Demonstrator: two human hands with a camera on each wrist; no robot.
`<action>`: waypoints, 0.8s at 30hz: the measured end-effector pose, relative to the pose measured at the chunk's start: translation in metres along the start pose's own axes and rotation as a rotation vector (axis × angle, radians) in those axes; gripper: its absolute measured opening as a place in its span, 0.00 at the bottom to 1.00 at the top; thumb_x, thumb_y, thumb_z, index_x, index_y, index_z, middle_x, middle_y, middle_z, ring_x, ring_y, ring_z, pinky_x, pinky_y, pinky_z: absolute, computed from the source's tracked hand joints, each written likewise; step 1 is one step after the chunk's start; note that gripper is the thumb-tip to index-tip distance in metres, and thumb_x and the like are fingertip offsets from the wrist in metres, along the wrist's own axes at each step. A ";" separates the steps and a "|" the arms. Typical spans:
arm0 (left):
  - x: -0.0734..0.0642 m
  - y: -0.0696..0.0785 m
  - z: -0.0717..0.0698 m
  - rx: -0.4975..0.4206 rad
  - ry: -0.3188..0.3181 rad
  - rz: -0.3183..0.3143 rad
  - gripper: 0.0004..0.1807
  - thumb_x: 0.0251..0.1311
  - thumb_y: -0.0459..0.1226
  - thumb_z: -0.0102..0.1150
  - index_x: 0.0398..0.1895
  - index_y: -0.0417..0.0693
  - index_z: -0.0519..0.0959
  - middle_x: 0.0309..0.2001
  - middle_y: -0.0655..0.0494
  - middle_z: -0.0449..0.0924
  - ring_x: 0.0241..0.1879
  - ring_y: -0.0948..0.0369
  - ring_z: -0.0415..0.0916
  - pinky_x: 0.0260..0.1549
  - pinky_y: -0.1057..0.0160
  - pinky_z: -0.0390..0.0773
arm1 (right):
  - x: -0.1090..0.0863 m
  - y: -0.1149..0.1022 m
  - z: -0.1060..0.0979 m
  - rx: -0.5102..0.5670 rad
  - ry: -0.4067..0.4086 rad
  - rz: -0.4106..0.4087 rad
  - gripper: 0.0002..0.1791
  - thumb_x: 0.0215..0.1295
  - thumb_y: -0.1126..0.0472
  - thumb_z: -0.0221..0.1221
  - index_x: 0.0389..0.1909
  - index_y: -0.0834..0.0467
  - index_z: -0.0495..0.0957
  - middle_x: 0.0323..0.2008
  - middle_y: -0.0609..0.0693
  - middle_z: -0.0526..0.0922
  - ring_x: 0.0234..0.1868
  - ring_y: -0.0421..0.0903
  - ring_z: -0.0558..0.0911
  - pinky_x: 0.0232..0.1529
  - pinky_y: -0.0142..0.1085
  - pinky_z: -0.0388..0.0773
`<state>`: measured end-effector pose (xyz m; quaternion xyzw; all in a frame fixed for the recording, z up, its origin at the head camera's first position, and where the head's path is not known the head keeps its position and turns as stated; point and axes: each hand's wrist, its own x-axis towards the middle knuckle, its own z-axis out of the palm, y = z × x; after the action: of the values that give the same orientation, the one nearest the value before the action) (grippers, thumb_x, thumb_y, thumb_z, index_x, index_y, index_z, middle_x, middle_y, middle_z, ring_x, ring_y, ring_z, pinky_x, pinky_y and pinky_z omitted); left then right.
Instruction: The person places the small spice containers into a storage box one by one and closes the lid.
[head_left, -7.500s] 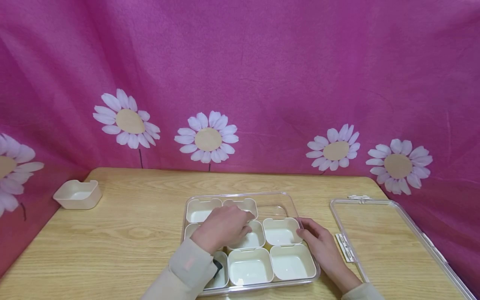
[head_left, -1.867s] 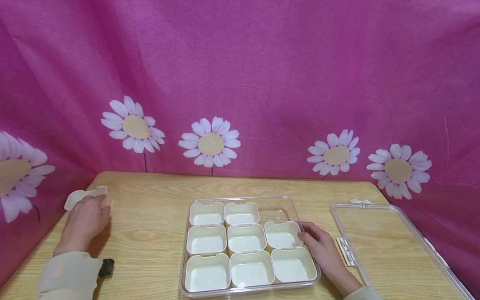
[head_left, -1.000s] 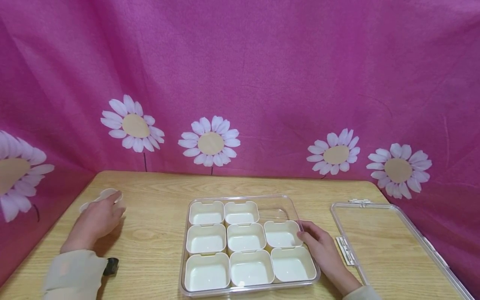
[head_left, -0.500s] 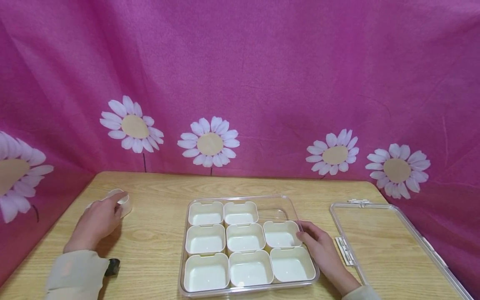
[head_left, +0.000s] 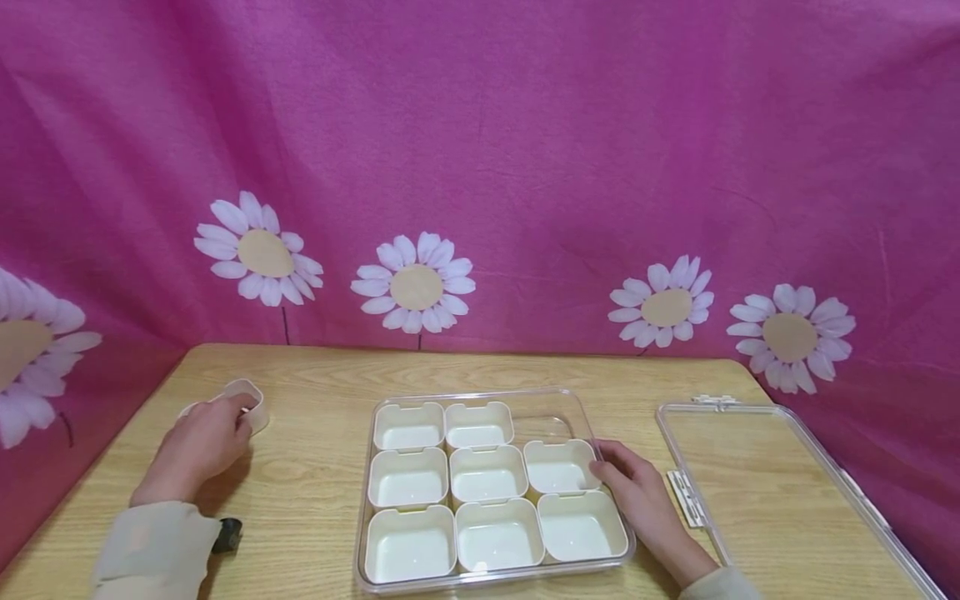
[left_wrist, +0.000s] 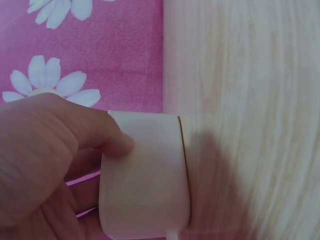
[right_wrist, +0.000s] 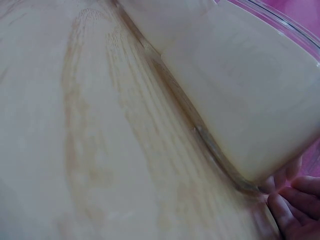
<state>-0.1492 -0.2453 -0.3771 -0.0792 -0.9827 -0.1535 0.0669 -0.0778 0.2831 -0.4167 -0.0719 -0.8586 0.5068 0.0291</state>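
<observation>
My left hand holds a small cream plastic bin near the table's left edge. In the left wrist view the thumb presses on the bin's outer wall, and the other fingers reach behind it, partly hidden. A clear plastic box stands at front centre with several similar cream bins in rows; its back right spot holds no bin. My right hand grips the box's right side, thumb at the rim. In the right wrist view its fingers curl by the box's corner.
A clear lid with white clasps lies on the wooden table, right of my right hand. A pink curtain with white daisies surrounds the table's back and sides. A dark object sits at my left cuff.
My left hand left the clear box, reached to the bin at the far left and took hold of it. The bin has shifted rightward with it. The right hand has stayed on the box.
</observation>
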 end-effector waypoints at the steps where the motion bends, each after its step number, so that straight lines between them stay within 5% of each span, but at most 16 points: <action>1: 0.000 0.000 0.000 0.004 0.000 0.003 0.16 0.62 0.30 0.50 0.50 0.36 0.80 0.39 0.36 0.85 0.32 0.43 0.80 0.35 0.39 0.77 | 0.000 0.000 0.000 -0.008 0.001 0.000 0.21 0.74 0.59 0.57 0.64 0.59 0.79 0.62 0.56 0.84 0.54 0.29 0.78 0.57 0.23 0.73; 8: 0.000 0.005 -0.001 0.015 -0.026 0.009 0.18 0.61 0.29 0.52 0.53 0.33 0.81 0.42 0.34 0.86 0.36 0.40 0.81 0.38 0.38 0.79 | -0.002 0.002 0.002 -0.028 0.002 0.012 0.21 0.73 0.59 0.57 0.64 0.59 0.79 0.62 0.57 0.84 0.56 0.33 0.79 0.56 0.23 0.74; 24: 0.003 0.033 -0.004 0.021 0.130 0.148 0.13 0.58 0.27 0.55 0.46 0.44 0.81 0.35 0.43 0.85 0.30 0.44 0.79 0.33 0.41 0.76 | 0.001 0.002 0.000 -0.050 0.003 0.020 0.22 0.74 0.58 0.57 0.65 0.57 0.79 0.64 0.55 0.83 0.61 0.38 0.79 0.58 0.23 0.72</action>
<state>-0.1463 -0.2156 -0.3629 -0.1407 -0.9693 -0.1427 0.1426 -0.0785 0.2837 -0.4183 -0.0819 -0.8703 0.4851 0.0234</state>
